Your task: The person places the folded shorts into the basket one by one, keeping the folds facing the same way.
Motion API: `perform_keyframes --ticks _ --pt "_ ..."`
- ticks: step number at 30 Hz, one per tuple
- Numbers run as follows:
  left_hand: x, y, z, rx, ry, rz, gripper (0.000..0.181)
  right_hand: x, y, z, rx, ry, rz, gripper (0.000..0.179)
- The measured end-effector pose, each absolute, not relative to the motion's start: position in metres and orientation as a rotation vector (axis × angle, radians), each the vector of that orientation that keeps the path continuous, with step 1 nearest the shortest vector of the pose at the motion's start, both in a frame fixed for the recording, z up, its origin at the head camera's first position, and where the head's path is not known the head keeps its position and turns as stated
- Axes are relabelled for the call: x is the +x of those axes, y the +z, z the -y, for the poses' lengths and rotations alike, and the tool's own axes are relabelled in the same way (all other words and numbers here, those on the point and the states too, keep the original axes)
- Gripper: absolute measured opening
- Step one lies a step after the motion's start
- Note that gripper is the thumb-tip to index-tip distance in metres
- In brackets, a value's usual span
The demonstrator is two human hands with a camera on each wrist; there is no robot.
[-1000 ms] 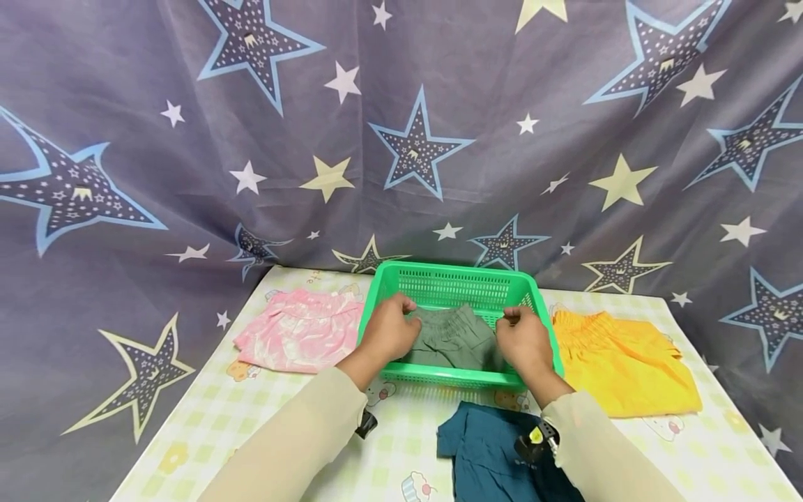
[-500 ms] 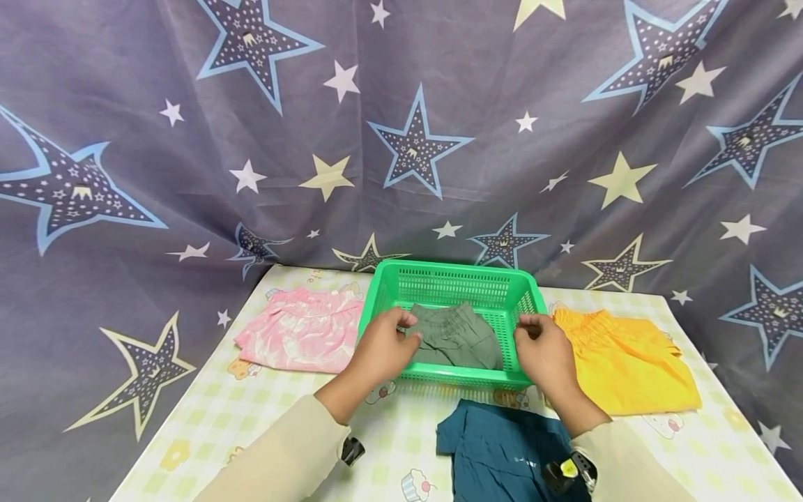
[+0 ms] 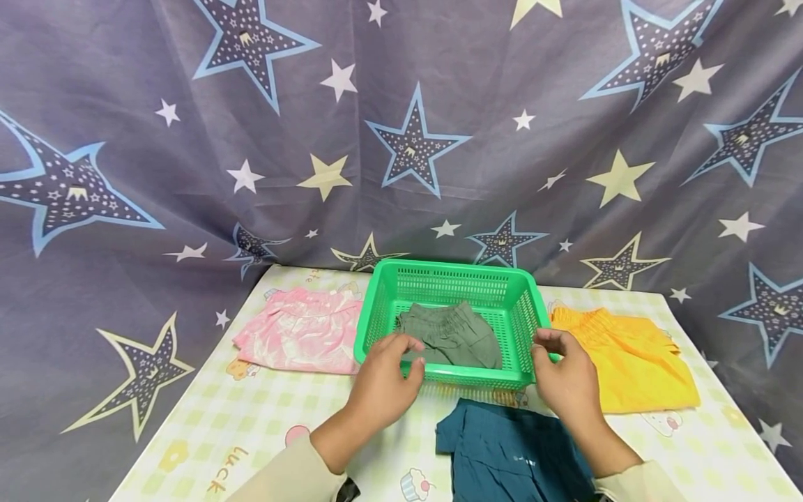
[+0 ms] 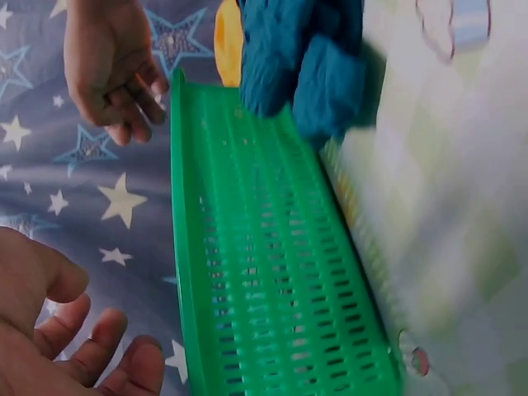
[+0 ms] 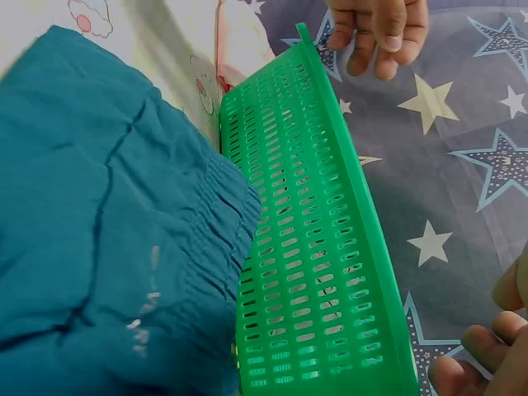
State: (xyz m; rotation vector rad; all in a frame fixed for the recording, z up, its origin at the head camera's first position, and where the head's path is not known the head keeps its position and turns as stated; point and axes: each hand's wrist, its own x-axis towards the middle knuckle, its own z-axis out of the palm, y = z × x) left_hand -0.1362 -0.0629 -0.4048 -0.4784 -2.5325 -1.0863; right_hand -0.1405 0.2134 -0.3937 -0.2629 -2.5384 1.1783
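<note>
Folded grey-green shorts (image 3: 448, 338) with a gathered waist lie inside a green perforated plastic basket (image 3: 439, 374). My left hand (image 3: 384, 382) hovers by the basket's front left rim, fingers loosely bent and holding nothing. Beside the front right corner is my right hand (image 3: 567, 373), also relaxed and bare. The left wrist view shows the left hand (image 4: 74, 330) with spread fingers outside the basket wall (image 4: 256, 272). Dark teal shorts (image 3: 505, 446) lie in front of the basket, their gathered waist facing it in the right wrist view.
Pink patterned shorts (image 3: 304, 331) are laid left of the basket, and a yellow folded garment (image 3: 633, 369) lies to its right. A checked cloth (image 3: 263, 404) covers the table. Behind the table hangs a grey curtain (image 3: 389, 230) with stars.
Both hands have drawn back out of the basket toward the person, the right one also shifting right. The grey-green shorts stay in the basket.
</note>
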Motion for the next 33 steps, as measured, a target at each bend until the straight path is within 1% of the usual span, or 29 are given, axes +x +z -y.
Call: perform_keyframes --ticks 8,15,19,24,30,33 --pt "-0.120 -0.417 0.061 -0.555 -1.094 2.565 0.013 -0.121 -0.397 -0.228 -0.307 1.095 2.538 0.027" --pt "-0.116 -0.428 0.060 -0.542 -1.218 2.677 0.009 -0.108 -0.404 -0.246 -0.344 1.038 2.629 0.031" --pt "-0.114 -0.433 0.059 -0.526 -1.326 2.747 0.010 -0.102 -0.405 -0.262 -0.357 1.028 2.747 0.035" --pt "-0.113 -0.439 0.056 -0.496 -1.479 2.842 0.017 -0.101 -0.408 -0.287 -0.374 1.015 2.944 0.048" --pt "-0.113 -0.444 0.054 -0.465 -1.492 2.893 0.026 -0.101 -0.418 -0.314 -0.385 0.908 3.225 0.081" --pt "-0.112 -0.448 0.053 -0.434 -1.486 2.913 0.028 -0.099 -0.424 -0.324 -0.385 0.893 3.330 0.089"
